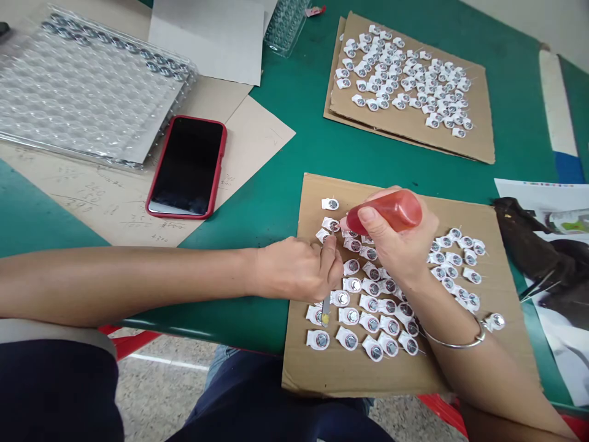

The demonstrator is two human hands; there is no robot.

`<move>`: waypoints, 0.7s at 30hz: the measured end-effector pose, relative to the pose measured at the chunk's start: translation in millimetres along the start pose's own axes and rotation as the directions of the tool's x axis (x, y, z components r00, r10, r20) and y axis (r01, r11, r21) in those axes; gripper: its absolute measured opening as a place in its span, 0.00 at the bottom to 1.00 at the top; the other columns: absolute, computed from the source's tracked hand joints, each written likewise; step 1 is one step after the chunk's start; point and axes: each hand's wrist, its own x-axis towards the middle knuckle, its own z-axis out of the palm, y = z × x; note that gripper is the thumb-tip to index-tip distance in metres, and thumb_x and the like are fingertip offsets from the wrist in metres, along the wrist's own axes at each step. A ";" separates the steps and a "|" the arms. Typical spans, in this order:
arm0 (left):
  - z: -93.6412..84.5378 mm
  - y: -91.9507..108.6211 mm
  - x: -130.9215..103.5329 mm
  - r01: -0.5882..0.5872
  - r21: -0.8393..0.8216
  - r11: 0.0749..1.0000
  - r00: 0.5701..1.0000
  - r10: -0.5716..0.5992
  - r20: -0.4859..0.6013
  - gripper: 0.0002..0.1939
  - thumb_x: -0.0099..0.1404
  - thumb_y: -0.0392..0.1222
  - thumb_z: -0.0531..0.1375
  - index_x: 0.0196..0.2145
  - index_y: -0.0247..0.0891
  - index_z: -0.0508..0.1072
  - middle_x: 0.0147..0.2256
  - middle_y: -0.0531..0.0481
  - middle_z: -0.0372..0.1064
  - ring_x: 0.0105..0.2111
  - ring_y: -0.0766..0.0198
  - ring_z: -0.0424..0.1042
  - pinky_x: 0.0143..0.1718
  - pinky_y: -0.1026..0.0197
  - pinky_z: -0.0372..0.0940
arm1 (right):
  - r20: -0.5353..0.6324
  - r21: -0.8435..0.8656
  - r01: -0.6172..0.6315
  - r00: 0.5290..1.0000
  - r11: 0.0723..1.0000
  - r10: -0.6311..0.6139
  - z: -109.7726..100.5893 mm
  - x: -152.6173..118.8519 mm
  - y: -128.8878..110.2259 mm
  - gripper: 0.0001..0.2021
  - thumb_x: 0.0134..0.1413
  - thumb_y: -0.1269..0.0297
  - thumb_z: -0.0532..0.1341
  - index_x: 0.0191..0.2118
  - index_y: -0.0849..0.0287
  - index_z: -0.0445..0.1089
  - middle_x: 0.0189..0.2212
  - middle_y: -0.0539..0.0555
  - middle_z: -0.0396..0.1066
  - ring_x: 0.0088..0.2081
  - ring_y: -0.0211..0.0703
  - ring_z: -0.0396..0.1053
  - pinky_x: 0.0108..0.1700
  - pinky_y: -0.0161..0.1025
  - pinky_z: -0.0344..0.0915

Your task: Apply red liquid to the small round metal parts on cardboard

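My right hand (400,245) is wrapped round a red squeeze bottle (391,212), its pale nozzle tilted down to the left over a small white part with a silver disc (330,224). Close beside the nozzle, my left hand (306,267) has its fingers curled round a thin metal tool (326,307) with a yellowish spot at its lower end. The left index fingertip points at another white part. Several rows of such parts lie on a cardboard sheet (368,380) under both hands; some are hidden by my right hand and forearm.
Farther back, stacked cardboard (478,110) bears many similar parts. A red-cased phone (188,167) lies on brown paper (257,132) at the left, near a clear bubbled tray (83,92) with metal pieces. Dark cloth (529,245) and printed sheets (570,362) are at the right.
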 end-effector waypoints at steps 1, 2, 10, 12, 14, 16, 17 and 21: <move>0.2 0.1 -0.1 -0.001 -0.001 1.000 1.000 0.001 0.000 0.12 0.60 0.28 0.48 0.36 0.24 0.70 0.36 0.29 0.72 0.20 0.60 0.72 0.13 0.62 0.65 | -0.004 -0.002 0.003 1.000 1.000 -0.003 0.0 0.0 0.0 0.10 0.44 0.57 0.65 0.32 0.55 0.69 0.28 0.52 0.69 0.29 0.41 0.69 0.36 0.46 0.68; 0.5 0.1 -0.2 -0.001 -0.003 1.000 1.000 0.001 -0.003 0.12 0.60 0.28 0.48 0.36 0.24 0.70 0.36 0.29 0.72 0.20 0.60 0.72 0.13 0.62 0.66 | -0.009 -0.001 0.010 1.000 1.000 -0.010 0.1 -0.1 0.1 0.10 0.44 0.57 0.65 0.31 0.55 0.69 0.27 0.52 0.69 0.29 0.40 0.69 0.37 0.46 0.68; 2.2 -0.3 -0.1 0.002 0.013 1.000 1.000 -0.001 -0.029 0.11 0.60 0.29 0.48 0.36 0.25 0.69 0.36 0.30 0.72 0.21 0.59 0.73 0.14 0.62 0.66 | -0.028 0.018 0.007 1.000 1.000 -0.007 2.7 -0.4 0.9 0.09 0.45 0.57 0.64 0.31 0.55 0.69 0.27 0.52 0.69 0.29 0.41 0.68 0.36 0.47 0.69; 2.2 -0.2 -0.1 0.002 0.013 1.000 1.000 -0.002 -0.027 0.11 0.60 0.29 0.48 0.36 0.25 0.69 0.36 0.30 0.72 0.21 0.59 0.73 0.14 0.62 0.65 | -0.024 0.024 -0.007 1.000 1.000 0.007 2.7 -0.4 0.9 0.09 0.45 0.57 0.64 0.31 0.55 0.68 0.27 0.52 0.68 0.30 0.42 0.69 0.36 0.47 0.69; 2.2 -0.1 -0.3 0.004 0.009 1.000 1.000 -0.004 -0.031 0.11 0.60 0.29 0.48 0.35 0.25 0.69 0.36 0.30 0.72 0.21 0.59 0.73 0.14 0.62 0.65 | -0.020 0.028 -0.009 1.000 1.000 0.010 2.5 -0.3 1.1 0.10 0.45 0.56 0.64 0.31 0.56 0.68 0.27 0.53 0.68 0.31 0.43 0.69 0.36 0.47 0.69; 2.2 0.0 -0.5 0.006 0.002 1.000 0.999 -0.006 -0.036 0.11 0.59 0.29 0.49 0.35 0.24 0.69 0.36 0.29 0.72 0.21 0.59 0.73 0.14 0.62 0.66 | -0.019 0.028 -0.002 1.000 1.000 0.003 2.2 -0.2 1.4 0.11 0.44 0.55 0.64 0.31 0.56 0.68 0.27 0.53 0.68 0.34 0.44 0.70 0.37 0.47 0.70; 2.2 0.1 -0.6 0.008 -0.001 1.000 0.999 -0.008 -0.038 0.11 0.59 0.29 0.50 0.35 0.24 0.69 0.36 0.29 0.72 0.21 0.59 0.72 0.14 0.62 0.66 | -0.020 0.029 0.001 1.000 1.000 -0.001 2.1 -0.2 1.7 0.12 0.44 0.54 0.64 0.31 0.56 0.68 0.27 0.54 0.68 0.35 0.45 0.70 0.37 0.47 0.70; 2.5 -0.1 -0.4 0.009 -0.004 1.000 0.999 -0.009 -0.049 0.10 0.59 0.30 0.50 0.35 0.23 0.70 0.36 0.29 0.72 0.20 0.60 0.72 0.13 0.62 0.65 | -0.028 0.015 -0.005 1.000 1.000 0.005 2.9 -0.7 3.3 0.15 0.45 0.50 0.62 0.33 0.57 0.67 0.29 0.54 0.67 0.38 0.47 0.70 0.39 0.48 0.70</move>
